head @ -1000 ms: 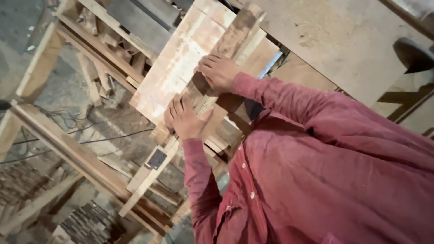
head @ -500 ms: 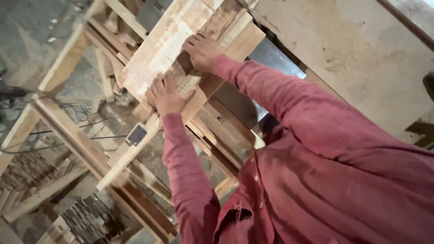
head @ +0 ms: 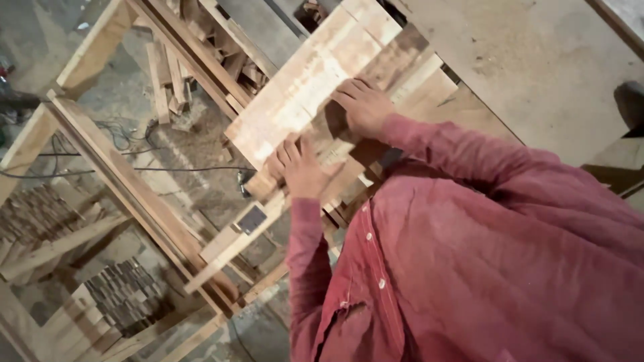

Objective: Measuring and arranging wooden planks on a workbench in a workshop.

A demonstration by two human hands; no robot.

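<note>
Both hands, left (head: 303, 169) and right (head: 365, 106), press flat and open on the board (head: 305, 84), frame centre; keep pressure even, fingers spread.

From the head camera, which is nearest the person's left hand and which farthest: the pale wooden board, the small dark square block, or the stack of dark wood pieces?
From the left hand:
1. Pale wooden board, under the fingers.
2. Small dark square block, just below-left on the frame rail.
3. Stack of dark wood pieces, far lower left, on the floor.

Open gaps between frame rails (head: 127, 181) left of the stacked boards (head: 315, 80).
</note>
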